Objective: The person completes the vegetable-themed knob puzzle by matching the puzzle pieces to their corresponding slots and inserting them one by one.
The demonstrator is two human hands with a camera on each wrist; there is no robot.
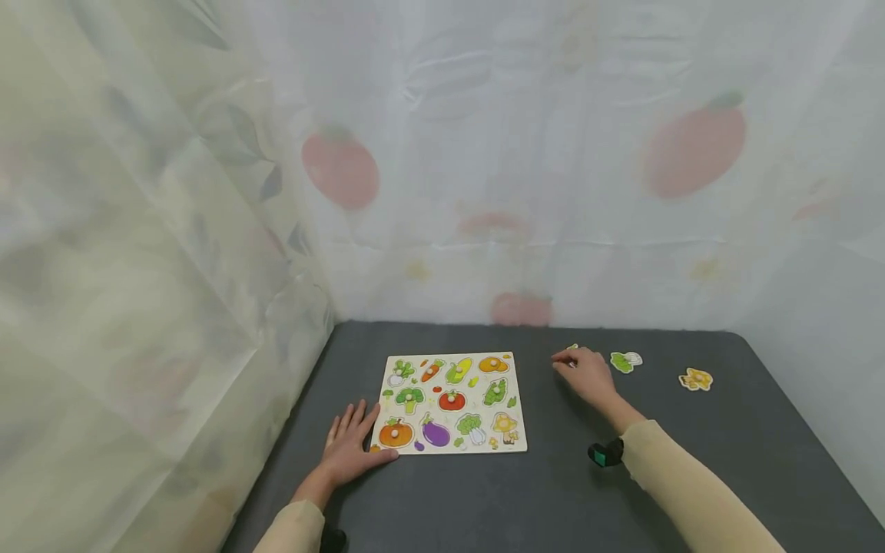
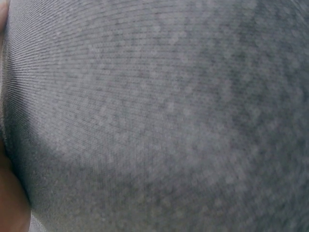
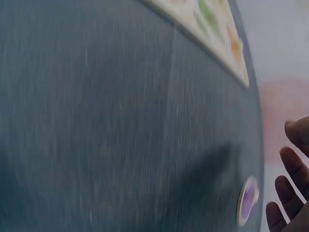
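Note:
A vegetable puzzle board (image 1: 442, 415) lies flat on the dark table, showing a broccoli, a tomato, an eggplant and several other vegetables. My left hand (image 1: 349, 449) rests at its left side, fingers spread on the table and thumb along the near left corner. Right of the board, my right hand (image 1: 584, 375) hovers over the table with relaxed fingers, close to a small puzzle piece (image 1: 572, 347) it mostly covers. In the right wrist view, that hand (image 3: 294, 183) has nothing between thumb and fingers; a purple piece (image 3: 247, 200) with a pale rim lies beyond them.
A green-and-white leafy vegetable piece (image 1: 625, 362) lies to the right of my right hand. Farther right is a yellow mushroom-like piece (image 1: 695, 379). A pale printed curtain (image 1: 442, 284) hangs behind the table (image 1: 470, 499) and along its left side.

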